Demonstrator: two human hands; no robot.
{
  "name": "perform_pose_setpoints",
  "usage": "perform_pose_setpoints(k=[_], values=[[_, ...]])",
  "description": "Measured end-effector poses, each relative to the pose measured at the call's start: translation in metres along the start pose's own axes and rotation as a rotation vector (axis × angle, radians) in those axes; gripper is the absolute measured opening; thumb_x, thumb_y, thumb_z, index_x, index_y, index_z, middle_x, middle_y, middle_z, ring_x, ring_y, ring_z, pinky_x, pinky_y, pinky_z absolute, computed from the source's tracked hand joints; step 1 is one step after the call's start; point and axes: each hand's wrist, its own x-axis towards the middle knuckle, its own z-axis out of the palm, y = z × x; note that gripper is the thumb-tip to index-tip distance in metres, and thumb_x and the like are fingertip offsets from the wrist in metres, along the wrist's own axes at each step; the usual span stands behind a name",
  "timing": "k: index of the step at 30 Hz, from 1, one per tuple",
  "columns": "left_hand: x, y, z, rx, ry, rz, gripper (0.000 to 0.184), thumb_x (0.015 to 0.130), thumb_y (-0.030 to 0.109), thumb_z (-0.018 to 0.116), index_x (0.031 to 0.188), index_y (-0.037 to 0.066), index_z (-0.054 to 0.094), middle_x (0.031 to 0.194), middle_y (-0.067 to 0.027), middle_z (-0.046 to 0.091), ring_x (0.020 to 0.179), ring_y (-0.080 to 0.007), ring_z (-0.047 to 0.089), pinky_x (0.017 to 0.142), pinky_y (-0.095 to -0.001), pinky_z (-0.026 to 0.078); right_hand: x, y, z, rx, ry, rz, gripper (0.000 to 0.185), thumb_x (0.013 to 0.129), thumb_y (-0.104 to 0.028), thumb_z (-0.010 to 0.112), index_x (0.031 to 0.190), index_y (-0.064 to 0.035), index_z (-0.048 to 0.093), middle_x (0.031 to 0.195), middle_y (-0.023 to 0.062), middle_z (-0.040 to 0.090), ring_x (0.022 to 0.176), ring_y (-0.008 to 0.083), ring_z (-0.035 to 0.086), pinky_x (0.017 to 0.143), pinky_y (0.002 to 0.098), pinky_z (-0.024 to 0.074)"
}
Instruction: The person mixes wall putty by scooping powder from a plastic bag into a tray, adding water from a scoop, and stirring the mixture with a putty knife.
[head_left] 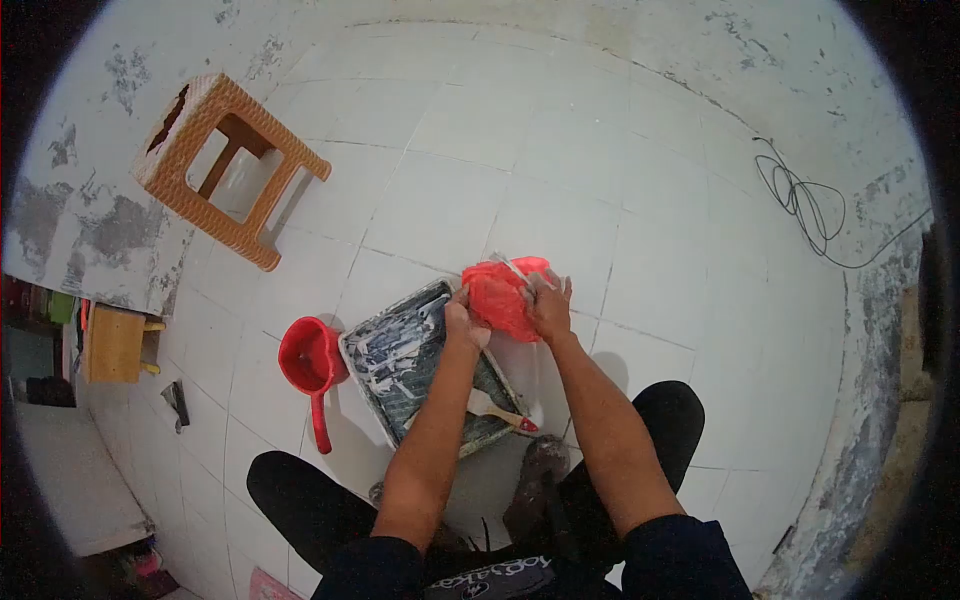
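My left hand (466, 322) is closed on the left edge of a crumpled red plastic bag (497, 303), above the upper right corner of a paint tray. Over the bag's right side, my right hand (547, 308) has its fingers curled around a thin, pale, flat tool (512, 267), whose kind I cannot make out. The dark paint tray (372, 408) is smeared with white paint and lies partly under my left forearm. A paintbrush (500, 410) with a pale handle and red tip rests across its lower right edge.
Left of the tray stands a red dipper (312, 358). A brown woven-pattern plastic stool (228, 170) lies on its side near the wall. A dark cable (800, 195) is coiled at right. A small dark tool (176, 405) and wooden stool (115, 344) are at left.
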Motion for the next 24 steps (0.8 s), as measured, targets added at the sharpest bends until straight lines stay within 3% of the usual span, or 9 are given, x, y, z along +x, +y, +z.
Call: perform_pose_setpoints(k=[2,4,5,8,13,15,18,22,24], values=[[0.007,0.007,-0.011,0.016,-0.001,-0.008,0.035,0.097,0.026,0.045,0.116,0.003,0.063,0.116,-0.0149,0.068,0.108,-0.0327,0.065,0.099,-0.0494,0.05,0.009,0.004,0.001,-0.053,0.038,0.009,0.029,0.094,-0.025,0.061,0.12,-0.0119,0.06,0.114,0.0173,0.067,0.12,0.0371,0.055,0.106,0.0557,0.0353],[0.0,0.013,-0.009,0.028,-0.002,-0.014,0.035,0.097,0.025,0.044,0.115,0.002,0.063,0.116,-0.015,0.068,0.108,-0.0325,0.066,0.099,-0.0494,0.05,0.03,0.022,0.007,0.351,0.032,0.355,0.032,0.091,-0.029,0.063,0.11,-0.0034,0.063,0.096,0.0221,0.068,0.101,0.0367,0.063,0.092,0.0527,0.0469],[-0.015,0.016,0.003,0.115,0.005,0.008,0.036,0.097,0.026,0.044,0.115,0.002,0.063,0.116,-0.0153,0.069,0.107,-0.0327,0.066,0.099,-0.0488,0.051,0.042,0.04,0.016,0.352,0.033,0.354,0.032,0.091,-0.029,0.063,0.11,-0.0034,0.063,0.096,0.0221,0.068,0.101,0.0367,0.063,0.092,0.0527,0.0469],[-0.022,0.021,0.004,0.197,0.049,-0.008,0.037,0.097,0.028,0.044,0.115,0.001,0.063,0.117,-0.0159,0.068,0.107,-0.0328,0.066,0.099,-0.0478,0.051,0.063,0.034,-0.009,0.975,0.156,0.572,0.014,0.089,-0.015,0.063,0.087,-0.0008,0.063,0.078,0.0102,0.064,0.063,0.0234,0.059,0.058,0.0393,0.0467],[-0.027,0.022,-0.006,0.24,-0.048,-0.004,0.038,0.092,0.03,0.061,0.116,0.0,0.062,0.112,-0.0155,0.069,0.103,-0.032,0.067,0.095,-0.0452,0.052,0.078,0.017,-0.025,1.509,0.017,0.84,0.011,0.089,-0.008,0.057,0.085,0.0005,0.062,0.077,0.0065,0.062,0.061,0.0182,0.059,0.053,0.0344,0.0486],[-0.025,0.02,-0.013,0.998,0.201,0.405,0.04,0.083,0.024,0.077,0.11,-0.001,0.062,0.109,-0.0131,0.069,0.101,-0.0308,0.066,0.092,-0.0423,0.052,0.082,0.013,-0.026,1.67,0.029,0.881,0.011,0.089,-0.006,0.055,0.086,0.0016,0.063,0.076,0.007,0.062,0.061,0.0186,0.059,0.052,0.0345,0.0499],[-0.025,0.013,-0.018,1.456,0.291,0.701,0.039,0.075,0.017,0.084,0.103,-0.001,0.063,0.105,-0.012,0.067,0.101,-0.027,0.063,0.088,-0.0395,0.051,0.086,0.008,-0.034,1.717,-0.075,0.834,0.015,0.089,-0.005,0.053,0.092,0.0045,0.064,0.079,0.0091,0.063,0.064,0.0201,0.062,0.056,0.0358,0.0543],[-0.029,0.017,0.0,1.571,0.246,0.793,0.032,0.076,0.016,0.08,0.099,0.001,0.064,0.101,-0.0128,0.066,0.1,-0.0256,0.063,0.084,-0.0397,0.05,0.084,-0.008,-0.048,1.658,-0.074,0.966,0.02,0.089,-0.009,0.053,0.096,0.0057,0.064,0.085,0.0129,0.065,0.07,0.0245,0.065,0.06,0.0396,0.0572],[-0.033,0.015,0.006,1.851,0.413,0.95,0.031,0.077,0.014,0.077,0.104,0.004,0.066,0.1,-0.0162,0.068,0.093,-0.0273,0.066,0.08,-0.0436,0.049,0.079,-0.005,-0.046,1.68,-0.08,0.981,0.02,0.09,-0.01,0.053,0.096,0.0059,0.064,0.087,0.0139,0.065,0.072,0.026,0.066,0.061,0.0409,0.0578]])
